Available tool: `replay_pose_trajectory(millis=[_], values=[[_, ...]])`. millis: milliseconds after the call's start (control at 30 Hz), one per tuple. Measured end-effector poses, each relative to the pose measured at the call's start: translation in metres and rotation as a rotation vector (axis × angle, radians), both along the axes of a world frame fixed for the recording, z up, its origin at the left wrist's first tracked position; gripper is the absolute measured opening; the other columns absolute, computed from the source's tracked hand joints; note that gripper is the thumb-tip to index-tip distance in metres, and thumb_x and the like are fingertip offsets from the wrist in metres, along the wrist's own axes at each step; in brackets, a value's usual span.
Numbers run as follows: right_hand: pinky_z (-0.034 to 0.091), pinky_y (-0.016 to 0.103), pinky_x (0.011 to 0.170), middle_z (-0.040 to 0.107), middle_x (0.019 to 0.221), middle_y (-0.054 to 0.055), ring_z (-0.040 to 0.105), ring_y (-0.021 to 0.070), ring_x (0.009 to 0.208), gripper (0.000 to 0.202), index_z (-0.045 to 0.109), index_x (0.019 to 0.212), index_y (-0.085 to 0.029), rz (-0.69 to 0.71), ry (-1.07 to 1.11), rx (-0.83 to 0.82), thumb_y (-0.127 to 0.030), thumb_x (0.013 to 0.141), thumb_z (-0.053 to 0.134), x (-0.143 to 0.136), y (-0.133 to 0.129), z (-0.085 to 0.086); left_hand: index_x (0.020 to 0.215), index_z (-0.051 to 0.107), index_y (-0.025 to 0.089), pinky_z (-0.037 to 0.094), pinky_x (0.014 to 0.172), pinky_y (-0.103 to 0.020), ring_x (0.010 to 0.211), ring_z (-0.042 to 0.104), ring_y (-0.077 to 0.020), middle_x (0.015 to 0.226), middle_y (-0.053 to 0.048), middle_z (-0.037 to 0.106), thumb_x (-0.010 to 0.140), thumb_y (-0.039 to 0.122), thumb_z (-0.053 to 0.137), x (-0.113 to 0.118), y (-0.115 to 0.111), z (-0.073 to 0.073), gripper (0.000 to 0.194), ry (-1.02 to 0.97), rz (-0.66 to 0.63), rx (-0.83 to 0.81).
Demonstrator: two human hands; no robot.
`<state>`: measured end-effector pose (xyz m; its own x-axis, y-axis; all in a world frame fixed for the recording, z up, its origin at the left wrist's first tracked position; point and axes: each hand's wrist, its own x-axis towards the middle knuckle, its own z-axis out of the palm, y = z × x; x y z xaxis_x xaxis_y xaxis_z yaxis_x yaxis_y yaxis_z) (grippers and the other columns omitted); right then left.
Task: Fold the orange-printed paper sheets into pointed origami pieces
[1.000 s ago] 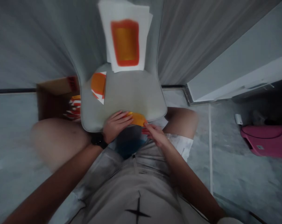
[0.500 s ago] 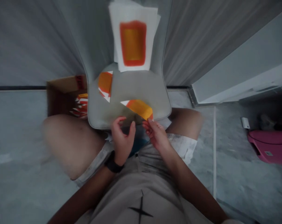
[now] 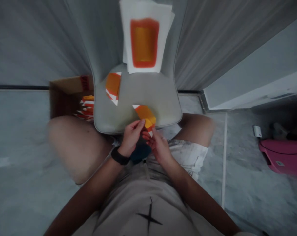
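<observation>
Orange folded paper [image 3: 146,114] spans the front edge of a grey chair [image 3: 148,88], held between my two hands. My left hand [image 3: 131,136] pinches its side, nearly closed; my right hand [image 3: 160,146] grips the white-tipped near corner in a similar pinch. Another folded piece [image 3: 112,86] lies farther back, with printed sheets [image 3: 145,42] against the backrest [image 3: 101,36] and a cardboard box [image 3: 68,86] at left.

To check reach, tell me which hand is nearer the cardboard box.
Left. The cardboard box stands left of the chair; the left hand is to its right, the right hand farther right.
</observation>
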<state>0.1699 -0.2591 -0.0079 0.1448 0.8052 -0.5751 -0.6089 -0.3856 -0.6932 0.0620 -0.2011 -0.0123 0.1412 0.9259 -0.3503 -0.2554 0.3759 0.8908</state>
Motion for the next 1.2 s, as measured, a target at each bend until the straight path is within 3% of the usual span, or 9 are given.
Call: replay_pose_trajectory(millis=[200, 433, 700, 767, 900, 933, 1000, 1067, 1200], values=[[0.055, 0.026, 0.063, 0.081, 0.088, 0.003, 0.076, 0.0178, 0.078, 0.037, 0.077, 0.09, -0.023, 0.044, -0.166, 0.052, -0.057, 0.077, 0.083, 0.005, 0.001, -0.003, 0.095, 0.072, 0.02, 0.056, 0.071, -0.026, 0.077, 0.069, -0.0144, 0.095, -0.003, 0.076, 0.075, 0.053, 0.088, 0.002, 0.007, -0.007, 0.042, -0.201, -0.022, -0.101], [0.059, 0.033, 0.073, 0.08, 0.089, 0.003, 0.076, 0.0219, 0.084, 0.036, 0.078, 0.093, -0.022, 0.13, -0.338, 0.136, -0.054, 0.077, 0.081, 0.007, 0.0, -0.01, 0.097, 0.071, 0.019, 0.055, 0.069, -0.022, 0.071, 0.069, -0.0107, 0.086, 0.001, 0.074, 0.075, 0.045, 0.091, 0.005, 0.012, 0.0, 0.04, -0.345, 0.044, -0.084], [0.062, 0.038, 0.084, 0.079, 0.1, 0.007, 0.074, 0.0221, 0.088, 0.039, 0.074, 0.107, -0.021, 0.038, -0.61, 0.294, -0.047, 0.079, 0.08, 0.015, 0.011, 0.01, 0.114, 0.073, 0.021, 0.057, 0.082, -0.023, 0.089, 0.07, -0.0129, 0.103, -0.003, 0.076, 0.086, 0.045, 0.083, -0.007, 0.012, 0.0, 0.038, -0.292, -0.142, 0.026], [0.062, 0.037, 0.081, 0.079, 0.095, 0.006, 0.073, 0.0213, 0.084, 0.031, 0.075, 0.103, -0.02, 0.031, -0.675, 0.278, -0.044, 0.082, 0.076, 0.017, 0.014, 0.013, 0.125, 0.069, 0.023, 0.058, 0.088, -0.027, 0.099, 0.071, -0.0162, 0.114, -0.006, 0.074, 0.088, 0.048, 0.08, -0.005, 0.014, -0.002, 0.046, -0.195, -0.166, 0.111], [0.062, 0.036, 0.073, 0.077, 0.088, 0.005, 0.072, 0.0206, 0.077, 0.024, 0.072, 0.096, -0.019, -0.081, -0.74, 0.175, -0.041, 0.084, 0.07, 0.022, 0.019, 0.017, 0.147, 0.053, 0.029, 0.058, 0.1, -0.038, 0.117, 0.068, -0.0225, 0.139, -0.011, 0.064, 0.091, 0.043, 0.077, -0.004, 0.006, 0.001, 0.063, 0.288, -0.001, 0.485], [0.062, 0.036, 0.072, 0.077, 0.089, 0.005, 0.072, 0.0208, 0.078, 0.024, 0.071, 0.096, -0.019, -0.105, -0.718, 0.161, -0.04, 0.083, 0.07, 0.023, 0.021, 0.019, 0.151, 0.051, 0.029, 0.057, 0.103, -0.041, 0.122, 0.067, -0.024, 0.144, -0.012, 0.061, 0.093, 0.039, 0.075, -0.005, 0.0, 0.005, 0.063, 0.421, -0.028, 0.597], [0.063, 0.036, 0.073, 0.077, 0.092, 0.005, 0.073, 0.0212, 0.081, 0.024, 0.069, 0.097, -0.02, -0.132, -0.642, 0.169, -0.039, 0.083, 0.071, 0.021, 0.022, 0.022, 0.154, 0.05, 0.031, 0.052, 0.114, -0.045, 0.135, 0.061, -0.0268, 0.152, -0.011, 0.056, 0.097, 0.03, 0.066, -0.008, -0.014, 0.014, 0.059, 0.628, -0.216, 0.785], [0.065, 0.036, 0.079, 0.078, 0.096, 0.005, 0.075, 0.0213, 0.087, 0.023, 0.068, 0.099, -0.021, -0.114, -0.576, 0.219, -0.038, 0.084, 0.073, 0.016, 0.022, 0.027, 0.157, 0.047, 0.03, 0.046, 0.121, -0.045, 0.143, 0.055, -0.0274, 0.159, -0.009, 0.052, 0.099, 0.025, 0.061, -0.011, -0.027, 0.021, 0.06, 0.769, -0.307, 0.855], [0.063, 0.039, 0.095, 0.08, 0.11, 0.007, 0.076, 0.0223, 0.101, 0.026, 0.071, 0.11, -0.023, 0.061, -0.573, 0.339, -0.042, 0.092, 0.07, 0.009, 0.018, 0.03, 0.153, 0.054, 0.026, 0.051, 0.116, -0.041, 0.135, 0.063, -0.0254, 0.152, -0.009, 0.061, 0.102, 0.027, 0.057, -0.018, -0.031, 0.025, 0.05, 0.859, -0.192, 0.783]])
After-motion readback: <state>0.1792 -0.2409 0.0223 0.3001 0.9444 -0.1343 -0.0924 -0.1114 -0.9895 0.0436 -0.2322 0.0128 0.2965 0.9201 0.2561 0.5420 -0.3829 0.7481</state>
